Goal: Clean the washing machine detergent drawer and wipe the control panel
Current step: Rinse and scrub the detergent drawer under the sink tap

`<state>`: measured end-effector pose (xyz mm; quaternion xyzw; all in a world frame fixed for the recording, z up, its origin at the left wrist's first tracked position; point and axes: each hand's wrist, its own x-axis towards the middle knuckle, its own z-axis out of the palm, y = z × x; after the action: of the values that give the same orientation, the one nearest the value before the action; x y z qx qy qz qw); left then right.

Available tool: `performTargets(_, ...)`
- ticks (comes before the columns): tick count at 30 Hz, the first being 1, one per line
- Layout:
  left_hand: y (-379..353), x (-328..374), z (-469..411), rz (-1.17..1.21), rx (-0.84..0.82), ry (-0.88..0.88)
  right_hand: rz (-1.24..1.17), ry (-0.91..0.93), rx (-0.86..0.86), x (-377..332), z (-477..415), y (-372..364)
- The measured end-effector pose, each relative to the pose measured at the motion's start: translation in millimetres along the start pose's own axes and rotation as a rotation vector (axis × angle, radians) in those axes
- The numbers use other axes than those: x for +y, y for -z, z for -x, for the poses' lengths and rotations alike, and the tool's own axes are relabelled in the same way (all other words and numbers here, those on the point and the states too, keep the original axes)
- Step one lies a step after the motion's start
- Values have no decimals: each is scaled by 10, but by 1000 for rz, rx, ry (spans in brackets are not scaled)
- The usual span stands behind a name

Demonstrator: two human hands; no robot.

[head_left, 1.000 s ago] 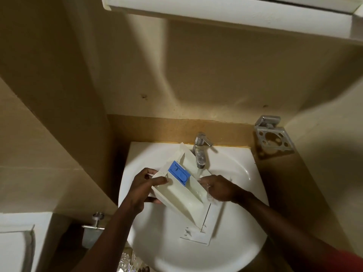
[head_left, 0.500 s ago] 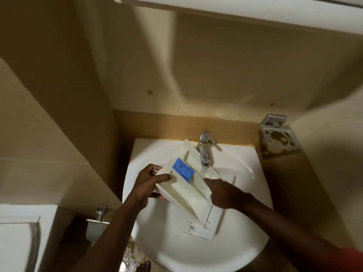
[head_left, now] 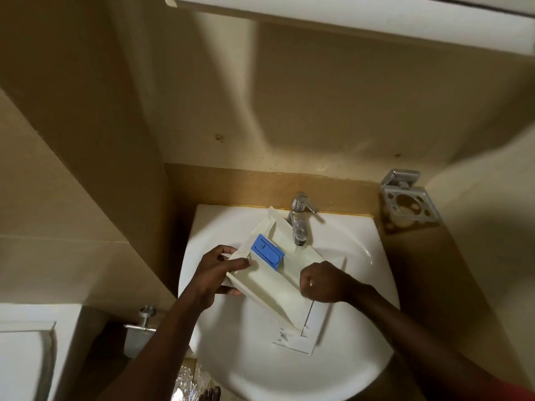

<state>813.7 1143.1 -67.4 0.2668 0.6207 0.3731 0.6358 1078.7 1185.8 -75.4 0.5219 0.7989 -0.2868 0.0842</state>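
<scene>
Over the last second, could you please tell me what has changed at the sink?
The right hand slid back a little from the tap, toward the person, along the right side of the detergent drawer, fingers now curled under. Nothing was let go. The left hand still grips the drawer's left end; the drawer stays tilted over the sink, blue insert in place.

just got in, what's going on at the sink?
A person holds a white detergent drawer tilted over the basin, its far end under the tap. The left hand grips the drawer's left edge beside the blue insert. The right hand sits with curled fingers at the drawer's right side; whether it grips or scrubs is unclear. No control panel is in view.
</scene>
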Motion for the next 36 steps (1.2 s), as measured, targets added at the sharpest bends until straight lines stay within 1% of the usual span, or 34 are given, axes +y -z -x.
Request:
performTargets(2,15,-10,-4,7,-1,4,-143,-53,266,148,28,38)
performTargets(3,19,-19,-5,11,-3,5,-195,-86,366,210,53,51)
performTargets(4,14,-29,-5,16,-2,3,-188,-101,395,226,76,51)
performTargets(7,-41,-63,16,23,2,1,-92,-96,267,92,44,-62)
performTargets(10,-71,-120,30,48,-4,15,-233,-231,309,-35,-90,-88)
performTargets(11,-67,-142,32,61,-6,21,-262,-273,292,-65,-139,-72)
performTargets(13,-61,-178,41,83,-1,33,-240,-321,211,-139,-196,-44)
performTargets(15,-63,-208,47,105,7,37,-250,-305,134,-225,-210,1)
performTargets(16,-60,-213,49,115,5,35,-344,-273,109,-244,-209,34)
performTargets(17,-49,-222,51,126,1,34,-511,-232,90,-250,-191,85)
performTargets(19,-18,-249,51,152,-7,41,-825,-158,103,-204,-127,182)
performTargets(20,-4,-267,54,161,-11,46,-888,-134,104,-177,-87,197)
performTargets(21,1,-286,58,164,-16,49,-862,-93,95,-154,-47,188)
performTargets(24,-6,-323,67,167,-50,47,-426,102,64,-142,104,17)
performTargets(25,-6,-323,68,162,-59,42,-334,147,81,-119,144,-47)
performTargets(27,-10,-316,62,156,-78,33,-228,196,189,-15,205,-109)
performTargets(30,4,-324,45,153,-107,37,-87,178,389,96,244,-92)
performTargets(32,30,-333,38,161,-118,46,-31,127,559,126,225,-21)
performTargets(34,74,-370,28,183,-116,58,-50,-42,731,223,185,19)
performTargets(35,90,-393,35,195,-110,64,-91,-140,777,277,168,20)
performTargets(36,101,-418,50,206,-101,70,-213,-251,766,268,182,32)
